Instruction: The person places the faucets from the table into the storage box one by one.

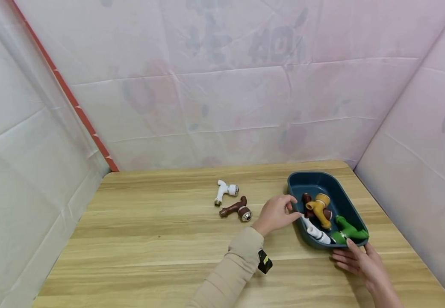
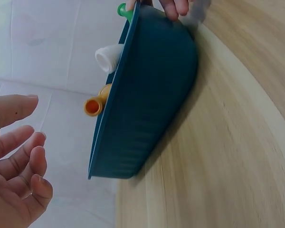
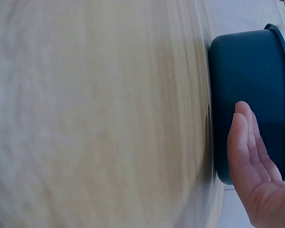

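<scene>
A dark blue plastic basin (image 1: pixel 344 194) stands at the right of the table. Inside lie a yellow faucet (image 1: pixel 317 208), a green faucet (image 1: pixel 351 233), a white faucet (image 1: pixel 315 232) and dark red faucet parts (image 1: pixel 306 198) partly hidden beneath the yellow one. My right hand (image 1: pixel 367 266) holds the basin's near right corner, thumb over the rim and fingers along the outer wall (image 3: pixel 249 66). Beside the left rim is my left hand (image 1: pixel 278 212), its fingers loosely bent with nothing between them; the left wrist view shows a gap between that hand and the basin.
Left of the basin, a white faucet (image 1: pixel 223 192) and a brown faucet (image 1: pixel 235 208) lie on the wooden table (image 1: pixel 149 244). Pale cloth (image 1: pixel 226 102) hangs behind and at both sides, with a red strip (image 1: pixel 74 102) at the left corner.
</scene>
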A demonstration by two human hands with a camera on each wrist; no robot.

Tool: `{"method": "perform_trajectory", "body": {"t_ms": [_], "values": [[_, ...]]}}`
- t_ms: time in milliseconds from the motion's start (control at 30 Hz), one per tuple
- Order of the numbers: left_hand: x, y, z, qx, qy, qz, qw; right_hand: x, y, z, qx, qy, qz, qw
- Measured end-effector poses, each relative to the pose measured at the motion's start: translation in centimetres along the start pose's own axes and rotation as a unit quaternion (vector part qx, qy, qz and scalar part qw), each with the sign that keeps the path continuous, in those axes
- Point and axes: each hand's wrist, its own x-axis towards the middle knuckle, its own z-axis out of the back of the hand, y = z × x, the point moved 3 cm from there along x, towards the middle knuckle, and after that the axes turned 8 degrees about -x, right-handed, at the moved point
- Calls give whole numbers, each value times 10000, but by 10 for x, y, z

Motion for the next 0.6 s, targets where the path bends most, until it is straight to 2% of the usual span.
{"method": "perform_trajectory", "body": {"t_ms": [167, 333, 600], "values": [[-7, 7, 7, 14, -96, 147, 9998, 0, 0, 0, -69, -29, 7, 10000], [-17, 16, 15, 218, -369, -62, 9991, 0, 0, -1, -183, -84, -3, 9998], [-35, 31, 28, 216, -609, -52, 9979, 0, 1, -1, -41, -92, -90, 9999]]}}
